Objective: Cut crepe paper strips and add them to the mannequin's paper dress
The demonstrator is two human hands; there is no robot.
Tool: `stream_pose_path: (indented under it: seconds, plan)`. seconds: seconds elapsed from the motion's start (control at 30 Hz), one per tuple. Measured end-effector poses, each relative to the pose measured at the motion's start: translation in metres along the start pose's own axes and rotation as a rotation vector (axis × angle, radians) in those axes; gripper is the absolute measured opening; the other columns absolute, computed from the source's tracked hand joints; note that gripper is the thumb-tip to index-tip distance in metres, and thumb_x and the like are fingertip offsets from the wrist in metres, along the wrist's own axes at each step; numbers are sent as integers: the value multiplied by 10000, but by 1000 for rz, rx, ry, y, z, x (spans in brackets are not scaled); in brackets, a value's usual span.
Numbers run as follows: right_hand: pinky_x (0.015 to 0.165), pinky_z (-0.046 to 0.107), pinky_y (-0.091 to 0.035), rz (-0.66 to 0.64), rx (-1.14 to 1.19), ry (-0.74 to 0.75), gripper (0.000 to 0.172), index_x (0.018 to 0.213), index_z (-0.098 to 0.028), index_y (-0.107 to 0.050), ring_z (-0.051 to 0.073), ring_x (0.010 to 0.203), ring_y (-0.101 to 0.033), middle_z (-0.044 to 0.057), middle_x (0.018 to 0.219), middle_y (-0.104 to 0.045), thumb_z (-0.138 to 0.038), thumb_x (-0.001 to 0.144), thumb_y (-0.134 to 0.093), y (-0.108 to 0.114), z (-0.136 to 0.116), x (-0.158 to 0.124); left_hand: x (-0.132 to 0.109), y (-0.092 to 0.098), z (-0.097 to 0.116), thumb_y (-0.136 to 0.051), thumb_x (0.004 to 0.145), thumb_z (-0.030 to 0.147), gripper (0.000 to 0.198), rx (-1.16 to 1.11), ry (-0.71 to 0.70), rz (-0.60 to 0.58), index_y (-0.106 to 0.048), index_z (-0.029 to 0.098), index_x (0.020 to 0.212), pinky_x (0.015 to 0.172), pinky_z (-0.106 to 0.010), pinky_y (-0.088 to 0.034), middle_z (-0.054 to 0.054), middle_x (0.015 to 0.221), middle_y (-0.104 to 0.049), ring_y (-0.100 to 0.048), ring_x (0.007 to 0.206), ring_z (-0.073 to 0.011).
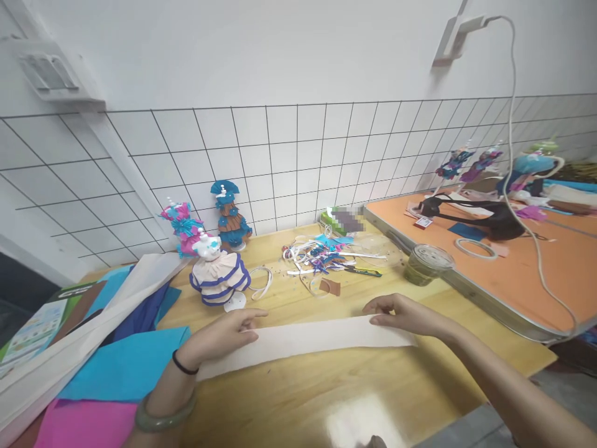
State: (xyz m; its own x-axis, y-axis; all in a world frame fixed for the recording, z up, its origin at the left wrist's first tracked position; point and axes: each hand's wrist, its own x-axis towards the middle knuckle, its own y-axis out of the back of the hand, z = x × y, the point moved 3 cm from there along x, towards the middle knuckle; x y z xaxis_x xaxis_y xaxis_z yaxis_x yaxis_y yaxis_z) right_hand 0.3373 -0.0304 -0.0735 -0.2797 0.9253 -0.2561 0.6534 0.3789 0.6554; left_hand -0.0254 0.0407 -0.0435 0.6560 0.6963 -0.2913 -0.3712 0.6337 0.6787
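Note:
A long off-white paper strip (312, 339) stretches across the wooden table in front of me. My left hand (228, 336) holds it near its left end, thumb on top and forefinger extended along the upper edge. Toward the other end, my right hand (396, 312) pinches the strip's upper edge between thumb and fingers. Just beyond my left hand stands a doll-like figure (219, 274) in a cream skirt with blue bands, on a white round base. A white ring of tape (262, 283) lies beside it.
Coloured paper sheets (130, 364) pile up on the left. Two ruffled paper figures, one blue and brown (232, 218), stand near the wall. Scraps (321, 255), a yellow cutter knife (364, 272) and a glass jar (426, 264) lie farther back. A white cable (510, 124) hangs over the orange table (527, 280).

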Motion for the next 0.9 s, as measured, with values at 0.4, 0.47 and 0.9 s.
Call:
stream_pose_path:
  seconds: [0.4, 0.47, 0.9]
  plan:
    - [716, 303, -478, 175, -190, -54, 326, 990, -152, -667, 229, 820, -631, 102, 953, -690, -337, 785, -493, 14, 68, 15, 17, -35, -48, -463, 733, 215, 466, 11, 101, 167, -569, 181, 1186, 945, -341, -391, -75, 1225, -577, -540, 1093, -212]
    - [766, 327, -472, 222, -231, -38, 325, 986, -147, -665, 241, 859, -626, 119, 979, -680, -330, 802, -470, 19, 74, 17, 17, -36, -51, -455, 741, 210, 459, 45, 105, 181, -570, 177, 1184, 969, -356, -378, -72, 1228, -577, -527, 1120, -217]
    - [1067, 514, -231, 332, -551, 331, 588, 1410, -218, -282, 285, 1333, -246, 121, 1435, -333, -438, 886, -435, -80, -6, -2, 23, -125, -2, -421, 830, 537, 628, 800, -233, 481, -428, 144, 1320, 1011, -476, -329, -134, 1371, -422, -349, 1278, -303]
